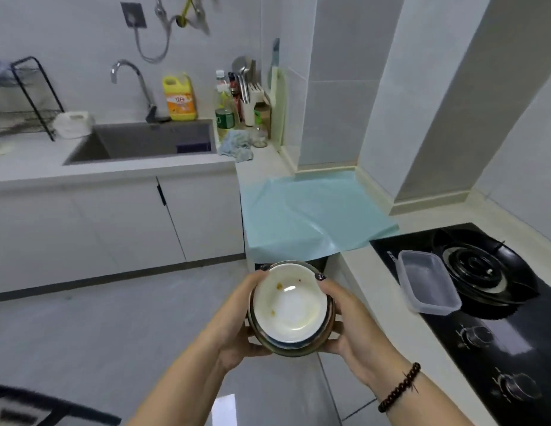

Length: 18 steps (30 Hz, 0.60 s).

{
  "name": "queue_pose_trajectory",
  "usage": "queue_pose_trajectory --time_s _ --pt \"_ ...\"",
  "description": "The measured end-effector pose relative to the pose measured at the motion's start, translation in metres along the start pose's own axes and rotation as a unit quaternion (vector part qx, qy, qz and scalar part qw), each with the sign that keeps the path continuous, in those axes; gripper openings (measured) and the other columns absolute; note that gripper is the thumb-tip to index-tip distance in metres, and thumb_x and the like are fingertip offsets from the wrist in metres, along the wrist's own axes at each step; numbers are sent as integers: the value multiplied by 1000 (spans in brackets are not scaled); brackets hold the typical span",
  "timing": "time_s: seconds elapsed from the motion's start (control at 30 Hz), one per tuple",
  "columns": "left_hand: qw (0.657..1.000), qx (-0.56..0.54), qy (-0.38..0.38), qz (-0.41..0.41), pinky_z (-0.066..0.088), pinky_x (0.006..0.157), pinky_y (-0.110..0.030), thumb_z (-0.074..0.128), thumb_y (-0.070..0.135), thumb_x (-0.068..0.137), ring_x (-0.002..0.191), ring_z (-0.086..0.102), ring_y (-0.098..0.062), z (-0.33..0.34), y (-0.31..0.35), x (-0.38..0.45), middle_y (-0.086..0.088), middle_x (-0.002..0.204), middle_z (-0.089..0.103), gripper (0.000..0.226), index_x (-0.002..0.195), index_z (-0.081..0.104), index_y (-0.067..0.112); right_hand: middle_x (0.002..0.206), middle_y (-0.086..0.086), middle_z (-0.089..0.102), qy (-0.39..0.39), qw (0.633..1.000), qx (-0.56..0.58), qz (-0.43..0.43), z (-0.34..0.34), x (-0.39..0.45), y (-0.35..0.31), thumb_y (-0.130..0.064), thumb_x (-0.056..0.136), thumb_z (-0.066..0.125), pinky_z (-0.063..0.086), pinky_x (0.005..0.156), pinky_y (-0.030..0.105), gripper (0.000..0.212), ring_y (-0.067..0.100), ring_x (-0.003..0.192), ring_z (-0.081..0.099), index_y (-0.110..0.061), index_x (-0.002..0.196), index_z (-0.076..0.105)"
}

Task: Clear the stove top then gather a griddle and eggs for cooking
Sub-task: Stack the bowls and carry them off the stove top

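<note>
We've got a stack of bowls (291,305) held in both hands over the floor, just off the counter edge, well apart from the sink (151,142). Our left hand (237,327) cups the stack's left side w/ thumb hooked over the rim; our right hand (345,321) wraps the right side, thumb on the rim too, beaded bracelet (400,387) on that wrist. Top bowl is white inside w/ a few yellowish food smears, nested in a darker bowl below. Stove top (483,333) sits to our right: black glass, burner (480,269) at the far end, two knobs nearer us. A clear plastic container (428,281) lies on the stove, overlapping the burner's left edge. Beyond the stove a light blue sheet (311,210) covers the counter. By the sink: faucet (136,84), yellow detergent jug (179,96), bottles, a crumpled cloth (237,146). Can't see a griddle or eggs in view
</note>
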<state>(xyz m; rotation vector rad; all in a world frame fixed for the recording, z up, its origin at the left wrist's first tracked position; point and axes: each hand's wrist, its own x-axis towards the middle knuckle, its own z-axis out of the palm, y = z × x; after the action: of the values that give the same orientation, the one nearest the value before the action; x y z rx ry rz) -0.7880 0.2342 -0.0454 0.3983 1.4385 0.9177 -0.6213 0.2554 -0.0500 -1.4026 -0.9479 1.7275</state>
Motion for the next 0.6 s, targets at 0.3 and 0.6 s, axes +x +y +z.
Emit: queue_pose_trajectory --time_s 0.3,0.6 --pt "993 -64 95 1 57 78 -45 63 56 76 99 63 -29 -156 45 18 -11 104 66 41 98 70 22 107 9 72 -124 991 -23 48 169 60 5 -53 75 63 56 81 54 46 28 103 66 -22 108 70" --pt "960 -193 200 16 55 86 -50 62 53 79 101 62 -27 -280 82 26 -8 102 69 35 97 70 24 64 -4 71 -237 963 -105 72 321 112 -13 -34 88 58 54 82 60 27 27 91 65 -24 72 76"
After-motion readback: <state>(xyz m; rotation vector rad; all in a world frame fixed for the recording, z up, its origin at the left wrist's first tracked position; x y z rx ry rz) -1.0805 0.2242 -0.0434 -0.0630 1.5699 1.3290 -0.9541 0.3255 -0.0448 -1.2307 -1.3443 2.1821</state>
